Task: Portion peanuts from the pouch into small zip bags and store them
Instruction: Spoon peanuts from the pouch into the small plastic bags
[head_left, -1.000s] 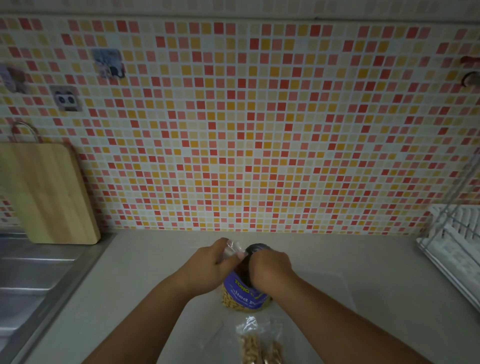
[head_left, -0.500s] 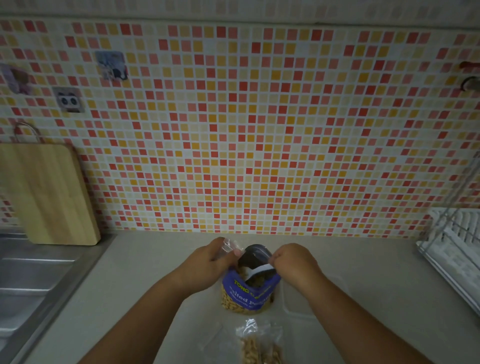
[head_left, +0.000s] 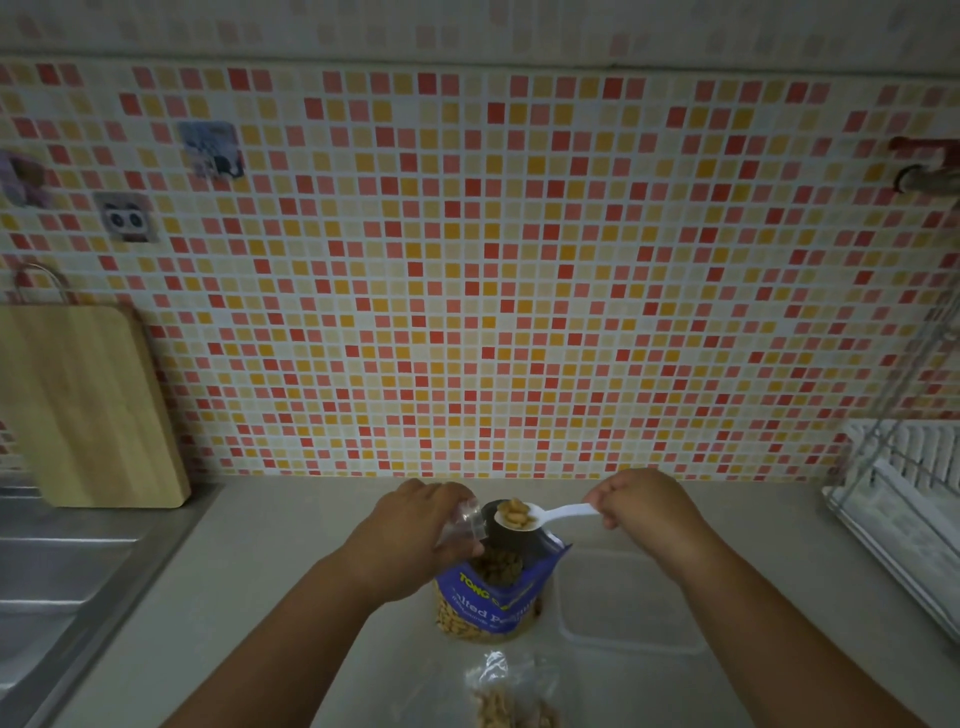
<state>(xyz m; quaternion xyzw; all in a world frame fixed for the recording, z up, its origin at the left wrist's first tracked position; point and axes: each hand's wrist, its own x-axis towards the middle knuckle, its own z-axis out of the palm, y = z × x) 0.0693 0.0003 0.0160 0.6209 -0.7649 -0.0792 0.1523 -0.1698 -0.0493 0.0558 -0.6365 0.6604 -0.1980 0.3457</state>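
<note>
Our right hand (head_left: 641, 501) pinches the white spoon (head_left: 558, 514), peanuts (head_left: 514, 512) heaped, over the pouch (head_left: 493, 597) standing on the counter (head_left: 270, 561). Left hand (head_left: 415, 525) grips the zip bag (head_left: 464, 522). We go level, tip slowly inside.

A: Where's the pouch (head_left: 488, 597)?
B: Mid counter (head_left: 311, 519), upright, w/ the wall (head_left: 519, 260) behind it. Filled zip bags (head_left: 511, 696) lie just in front, nearer the person.
A: And the hands?
B: Left hand (head_left: 415, 535) is at the pouch's upper left, gripping a small zip bag (head_left: 465, 522). Right hand (head_left: 644, 504) is off to the right, holding the spoon (head_left: 550, 514) by its handle. The spoon's bowl is over the pouch mouth w/ peanuts (head_left: 514, 512) in it, just beside the small zip bag.
A: Right of the pouch?
B: A plastic container (head_left: 628, 597) on the counter, just beside it. Dish rack (head_left: 904, 493) at far right.
A: Left?
B: Sink (head_left: 62, 571) at the counter's left end, cutting board (head_left: 83, 405) leaning on the wall behind it
</note>
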